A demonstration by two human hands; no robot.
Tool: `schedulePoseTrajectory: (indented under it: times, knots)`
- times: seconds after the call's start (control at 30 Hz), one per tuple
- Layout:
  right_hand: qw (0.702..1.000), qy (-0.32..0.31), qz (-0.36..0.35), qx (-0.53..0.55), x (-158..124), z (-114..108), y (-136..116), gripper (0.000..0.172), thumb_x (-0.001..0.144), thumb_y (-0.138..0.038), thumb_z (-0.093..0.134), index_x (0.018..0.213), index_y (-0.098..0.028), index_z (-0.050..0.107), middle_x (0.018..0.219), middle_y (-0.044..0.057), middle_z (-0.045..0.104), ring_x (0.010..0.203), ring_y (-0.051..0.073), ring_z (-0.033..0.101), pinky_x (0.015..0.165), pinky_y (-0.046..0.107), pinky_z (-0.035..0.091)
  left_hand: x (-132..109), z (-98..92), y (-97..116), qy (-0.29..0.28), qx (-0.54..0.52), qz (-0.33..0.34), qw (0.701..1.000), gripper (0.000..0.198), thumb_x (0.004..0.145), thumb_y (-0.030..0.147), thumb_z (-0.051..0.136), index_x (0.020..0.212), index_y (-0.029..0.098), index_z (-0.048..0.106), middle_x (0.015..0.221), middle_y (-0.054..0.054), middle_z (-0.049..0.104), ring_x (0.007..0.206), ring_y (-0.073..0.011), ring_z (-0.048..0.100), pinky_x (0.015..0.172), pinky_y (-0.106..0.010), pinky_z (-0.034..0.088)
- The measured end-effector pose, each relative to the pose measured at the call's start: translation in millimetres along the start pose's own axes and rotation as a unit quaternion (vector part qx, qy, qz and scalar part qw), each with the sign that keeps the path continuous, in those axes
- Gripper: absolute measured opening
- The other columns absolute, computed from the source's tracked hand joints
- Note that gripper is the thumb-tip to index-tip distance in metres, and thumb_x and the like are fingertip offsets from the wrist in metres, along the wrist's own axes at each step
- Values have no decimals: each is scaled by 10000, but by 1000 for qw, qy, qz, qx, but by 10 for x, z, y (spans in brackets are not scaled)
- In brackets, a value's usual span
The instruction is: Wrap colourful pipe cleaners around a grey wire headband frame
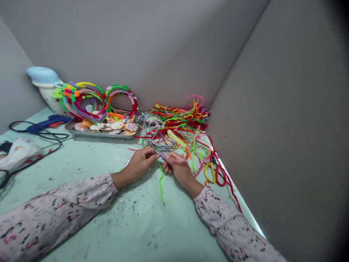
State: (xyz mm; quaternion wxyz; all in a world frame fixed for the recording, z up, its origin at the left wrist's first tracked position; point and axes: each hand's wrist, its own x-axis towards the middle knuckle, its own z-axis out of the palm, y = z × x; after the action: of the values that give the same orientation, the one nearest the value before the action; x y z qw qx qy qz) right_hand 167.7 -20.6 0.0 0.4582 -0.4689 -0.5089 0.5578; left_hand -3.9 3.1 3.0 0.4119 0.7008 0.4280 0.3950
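There we were, both hands low over the pale green bench [131, 225], near the corner of the grey boards. Our left hand [141, 161] had its grip pinched narrow on one end of a lilac pipe cleaner [163, 155], thumb and fingertips closed on it. Our right hand [177, 166] pinched the other end, and the two hands were almost touching. The short lilac piece sat between them, just above the bench, at the near edge of the pile of pipe cleaners [181, 120], a tangle of red, green, orange and pink against the back wall. A green pipe cleaner [161, 185] trailed towards us from under the hands. Just right of our right hand lay scissors [215, 174] with yellow and red loops. Off to the left stood a metal tray [89, 133] of seashells [117, 125], with wrapped headbands [92, 100] leaning over it. Beyond that was a blue glue gun [49, 121] with its black cable [40, 140].
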Motion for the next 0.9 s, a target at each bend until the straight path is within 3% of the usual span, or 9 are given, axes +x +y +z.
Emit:
schedulePoseTrajectory:
  times: [0.63,0.9]
  knots:
    - [997,4,-34,-67,-36,42,30,186,867,-323,497,744,-193,551,606,-31,587,511,91,521,490,208,371,-26,40,7,34,10,-38,999,204,811,333,568,704,160,551,566,46,506,527,-105,443,519,-222,349]
    - [995,-2,-40,-93,-61,39,28,185,875,-307,489,751,-191,559,629,-27,591,544,93,530,511,205,379,-31,44,36,44,-7,-67,997,162,770,300,571,760,142,608,611,31,544,549,-111,451,526,-225,355]
